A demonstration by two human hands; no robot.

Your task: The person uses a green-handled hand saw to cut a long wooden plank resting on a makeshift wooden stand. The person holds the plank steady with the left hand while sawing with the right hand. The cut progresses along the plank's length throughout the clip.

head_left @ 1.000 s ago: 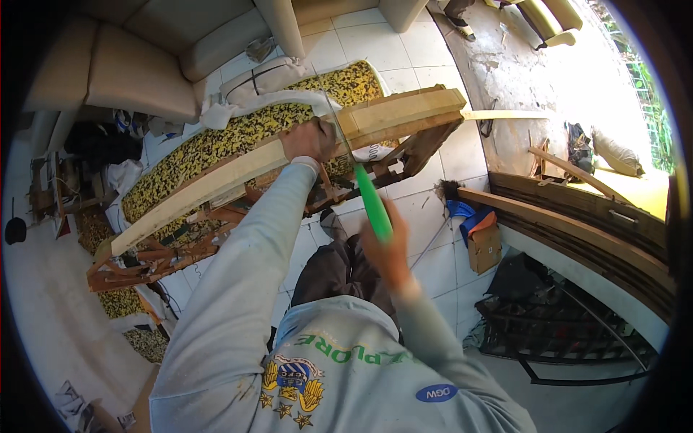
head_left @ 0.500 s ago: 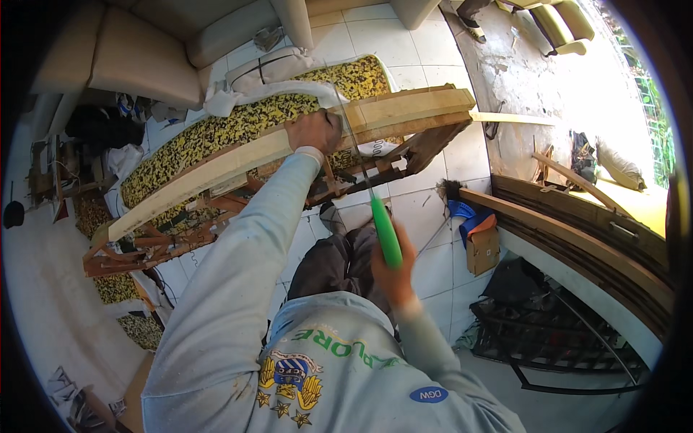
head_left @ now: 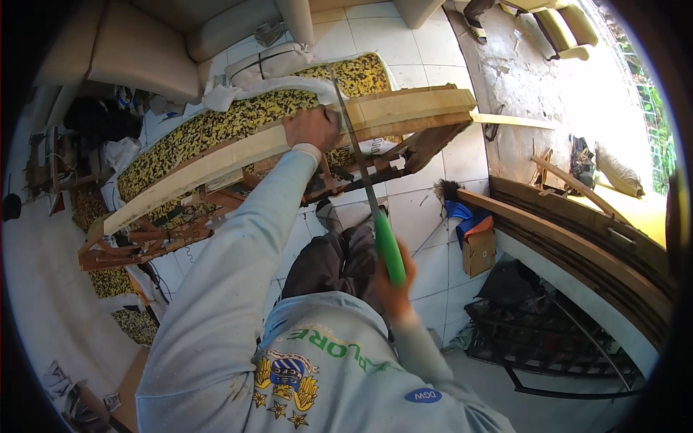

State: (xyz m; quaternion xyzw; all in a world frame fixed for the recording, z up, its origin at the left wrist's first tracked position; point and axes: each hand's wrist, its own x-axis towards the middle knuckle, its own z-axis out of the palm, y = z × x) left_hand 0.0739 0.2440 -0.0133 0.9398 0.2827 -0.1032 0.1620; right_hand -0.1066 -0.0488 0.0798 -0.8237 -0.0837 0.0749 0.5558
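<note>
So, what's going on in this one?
A person's right hand holds a saw by its green handle, while the left hand presses on a long, pale wooden beam. The blade lies across the beam just right of the left hand; the beam is in one piece as far as can be seen. Yellow-and-black speckled foam lies beyond it.

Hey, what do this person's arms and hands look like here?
The left sleeve and right sleeve are long and pale grey-blue; the left one ends in a pale cuff. The left hand and right hand are ungloved.
</note>
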